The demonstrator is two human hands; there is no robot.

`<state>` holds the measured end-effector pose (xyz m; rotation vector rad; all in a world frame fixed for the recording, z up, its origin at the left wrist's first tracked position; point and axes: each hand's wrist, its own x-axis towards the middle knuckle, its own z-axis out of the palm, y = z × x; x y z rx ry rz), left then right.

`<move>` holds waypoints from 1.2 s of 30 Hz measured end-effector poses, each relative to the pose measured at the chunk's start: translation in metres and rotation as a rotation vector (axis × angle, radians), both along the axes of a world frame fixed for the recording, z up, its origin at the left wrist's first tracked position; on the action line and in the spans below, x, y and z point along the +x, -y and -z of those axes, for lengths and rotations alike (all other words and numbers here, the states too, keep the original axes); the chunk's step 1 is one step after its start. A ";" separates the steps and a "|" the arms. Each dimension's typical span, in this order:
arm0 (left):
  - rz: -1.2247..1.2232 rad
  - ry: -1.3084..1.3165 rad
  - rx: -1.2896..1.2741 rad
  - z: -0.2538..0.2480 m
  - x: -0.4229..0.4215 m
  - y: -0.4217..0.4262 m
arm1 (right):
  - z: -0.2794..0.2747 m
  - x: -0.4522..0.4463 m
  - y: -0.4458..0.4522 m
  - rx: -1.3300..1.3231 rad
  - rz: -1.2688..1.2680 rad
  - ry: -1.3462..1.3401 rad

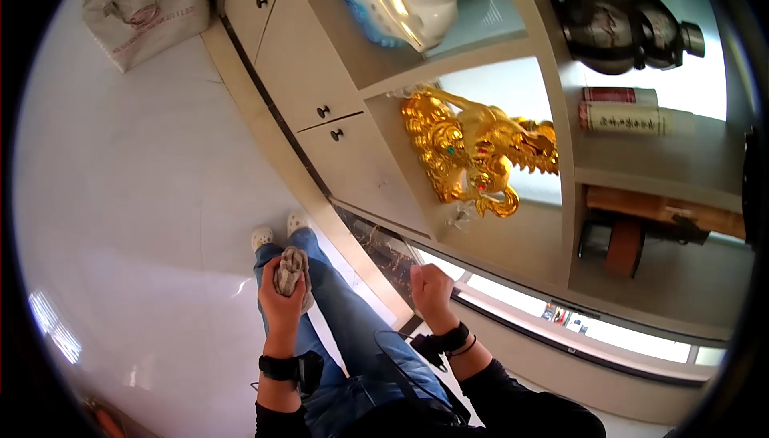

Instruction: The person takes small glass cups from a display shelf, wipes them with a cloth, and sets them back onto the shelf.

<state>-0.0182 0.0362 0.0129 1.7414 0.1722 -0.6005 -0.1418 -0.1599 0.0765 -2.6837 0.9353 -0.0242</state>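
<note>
Cloth [290, 272], greyish-brown, soft-looking and crumpled into a thick wad, sits in the left hand [280, 302], above the blue denim trousers [344, 310] and well apart from the pale grey shelving unit [567, 197]. The left fingers are wrapped around it, with the thumb along its inner side and a loose end showing below the thumb. The right hand [433, 294] is curled into a fist near the base of the unit; no object shows in it, though the inside of the palm is hidden.

Handling the wad well, as I judge it, calls for a compact hold. A cloth this bunched gives an uneven face, so folding it into a flat pad would spread the pressure better, and tucking in the loose end would keep it from snagging. The shiny gold ornament [473, 149] has many projecting points and curls, so near it the touch should be light and slow. The glossy white ornament with blue edging [432, 1] and the dark gourd-shaped bottle [609, 33] look easy to knock; any movement there should be short, with the free hand steadying. The thin black cord [384, 342] by the right wrist is best kept clear of the shelves.
</note>
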 end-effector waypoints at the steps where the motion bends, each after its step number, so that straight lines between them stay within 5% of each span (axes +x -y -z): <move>1: -0.005 0.011 0.007 0.002 0.002 0.000 | 0.002 0.011 0.012 -0.064 -0.106 -0.041; 7: 0.032 -0.043 0.002 -0.001 0.024 0.021 | 0.021 0.121 0.057 -0.258 -0.148 0.242; 13: 0.064 -0.053 -0.019 0.003 0.044 0.059 | 0.043 0.188 0.091 0.030 0.064 0.504; 25: -0.133 -0.117 -0.103 0.019 0.092 0.091 | 0.054 0.239 0.115 -0.038 0.143 0.314; 29: -0.131 -0.132 -0.063 0.022 0.110 0.074 | 0.078 0.227 0.134 -0.279 0.014 0.232; 36: -0.141 -0.210 -0.031 0.032 0.130 0.053 | 0.081 0.213 0.144 -0.182 -0.031 0.255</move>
